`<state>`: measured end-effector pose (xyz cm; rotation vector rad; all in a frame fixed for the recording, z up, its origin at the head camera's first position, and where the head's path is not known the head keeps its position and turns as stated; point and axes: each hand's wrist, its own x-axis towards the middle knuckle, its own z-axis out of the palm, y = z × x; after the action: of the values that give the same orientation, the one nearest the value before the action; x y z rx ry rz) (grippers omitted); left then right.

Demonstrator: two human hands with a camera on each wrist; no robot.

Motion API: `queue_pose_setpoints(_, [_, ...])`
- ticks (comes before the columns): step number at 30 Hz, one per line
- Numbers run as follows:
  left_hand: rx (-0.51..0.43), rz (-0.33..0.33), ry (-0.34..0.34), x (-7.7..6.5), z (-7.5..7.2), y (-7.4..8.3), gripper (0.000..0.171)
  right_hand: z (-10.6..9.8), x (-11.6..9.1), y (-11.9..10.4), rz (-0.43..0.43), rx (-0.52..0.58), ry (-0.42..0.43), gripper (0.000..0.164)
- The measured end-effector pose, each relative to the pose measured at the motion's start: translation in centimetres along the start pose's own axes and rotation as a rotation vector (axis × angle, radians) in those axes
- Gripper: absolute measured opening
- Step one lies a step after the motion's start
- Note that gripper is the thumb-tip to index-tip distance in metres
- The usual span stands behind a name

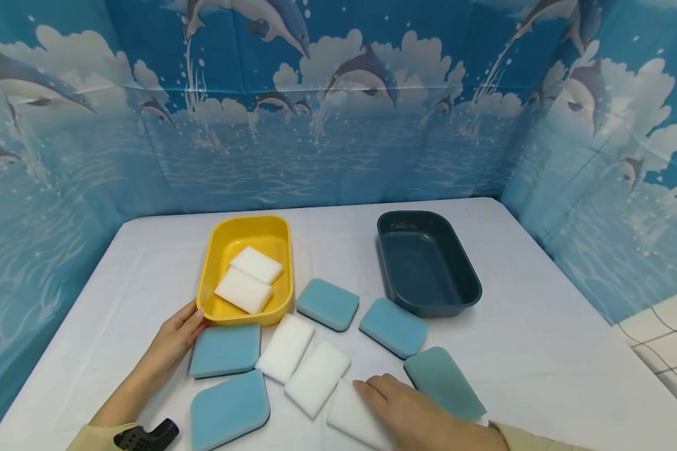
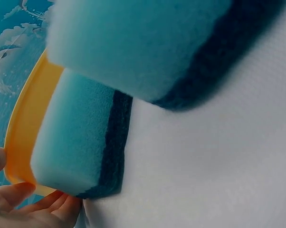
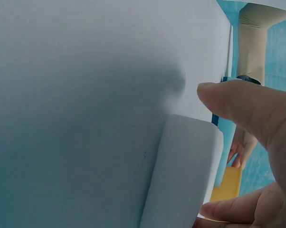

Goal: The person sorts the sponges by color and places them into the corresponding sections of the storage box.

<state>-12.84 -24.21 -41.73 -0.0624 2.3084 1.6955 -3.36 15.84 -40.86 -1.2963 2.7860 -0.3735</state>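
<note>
Head view: the white sponge [image 1: 352,413] is seen on the near side of the desk [image 1: 547,363], partly covered by the right hand [image 1: 409,413]. Long axis is slanted upper left to lower right, uncovered end pointed up-left. Sponge is touched by the right-hand fingers; in the right wrist view the thumb [image 3: 228,99] is spread wide and held clear of it, so no pinch is shown. Yellow bin [image 1: 242,228] is pinched at its near-left corner by the left hand [image 1: 172,341], thumb and fingers set on opposite sides. Bin's long axis is pointed away from the person; two white pads [image 1: 244,289] are held inside. Near blue sponge [image 1: 227,352] is placed just beside the left hand, green-blue sponge [image 1: 446,385] beside the right.
</note>
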Motion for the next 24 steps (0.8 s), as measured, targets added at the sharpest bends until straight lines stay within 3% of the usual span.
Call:
queue_pose_setpoints(13, [0.017, -0.003, 0.007, 0.0, 0.1, 0.0, 0.066, 0.0, 0.0, 0.0, -0.044, -0.044, 0.005, 0.075])
queue_pose_setpoints(18, [0.004, 0.017, 0.005, 0.1, 0.1, -0.1, 0.068, -0.4, -0.1, 0.0, -0.037, -0.031, -0.023, 0.073])
queue_pose_setpoints(24, [-0.009, 0.008, 0.003, 0.1, 0.1, 0.0, 0.066, -1.1, -0.2, -0.1, -0.04, -0.065, 0.002, 0.076])
